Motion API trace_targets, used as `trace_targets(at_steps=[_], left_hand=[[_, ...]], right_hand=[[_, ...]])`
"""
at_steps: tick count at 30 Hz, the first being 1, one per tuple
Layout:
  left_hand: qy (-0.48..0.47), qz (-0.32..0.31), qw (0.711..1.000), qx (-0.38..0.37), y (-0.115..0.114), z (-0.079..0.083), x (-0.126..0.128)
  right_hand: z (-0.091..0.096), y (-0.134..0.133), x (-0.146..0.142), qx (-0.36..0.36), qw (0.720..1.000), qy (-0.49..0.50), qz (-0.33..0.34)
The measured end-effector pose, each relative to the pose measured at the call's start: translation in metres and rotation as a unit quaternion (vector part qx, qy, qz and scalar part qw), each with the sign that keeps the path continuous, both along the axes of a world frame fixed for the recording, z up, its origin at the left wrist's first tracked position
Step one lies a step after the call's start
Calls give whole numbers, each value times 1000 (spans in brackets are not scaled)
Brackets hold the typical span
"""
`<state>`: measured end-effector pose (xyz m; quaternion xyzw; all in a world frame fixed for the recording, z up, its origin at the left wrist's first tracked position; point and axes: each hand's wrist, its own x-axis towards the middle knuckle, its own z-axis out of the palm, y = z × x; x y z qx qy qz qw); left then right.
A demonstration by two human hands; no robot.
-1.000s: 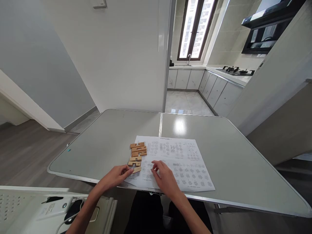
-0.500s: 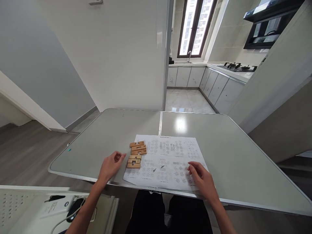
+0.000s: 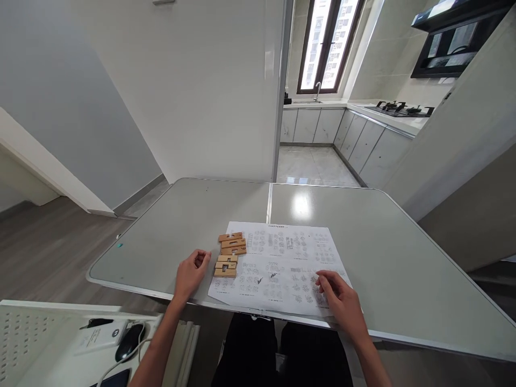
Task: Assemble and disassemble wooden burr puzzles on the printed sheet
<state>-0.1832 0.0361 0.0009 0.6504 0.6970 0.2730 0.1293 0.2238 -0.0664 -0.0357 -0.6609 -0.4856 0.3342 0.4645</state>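
Left hand (image 3: 190,274) sits on the table (image 3: 395,258) near its front edge, fingers loosely curled, palm empty, just left of the wooden blocks (image 3: 228,254), not touching them. Right hand (image 3: 342,303) lies flat on the lower right corner of the paper sheet (image 3: 282,266), fingers spread a little, gripping nothing.

Largest to smallest: grey folding table with a metal seam down the middle, glare spot past the sheet. White wall and partition behind it, kitchen with cabinets and window at right rear. White perforated side surface at bottom left with a black mouse (image 3: 127,349), a cable and a white box (image 3: 99,337). Printed sheet lies flat on the table near the person, covered in small diagrams, with two dark tick marks near its lower middle. Wooden blocks are notched tan pieces, lined up in a column on the sheet's left edge, upper ones touching each other, lower two just below.

Versus a second ago: the right hand was mid-sheet next to the blocks, now it is at the right corner. Left hand was touching the lowest block, now pulled back. One loose pale piece at the column's bottom is no longer visible. Versus half a second ago, almost no change.
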Motion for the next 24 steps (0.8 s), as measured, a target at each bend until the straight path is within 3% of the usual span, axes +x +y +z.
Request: trace_targets(at_steps=[24], left_hand=[[-12,5,1000,4,0,1,0]], right_hand=[[1,0,1,6,1000,-4,-4]])
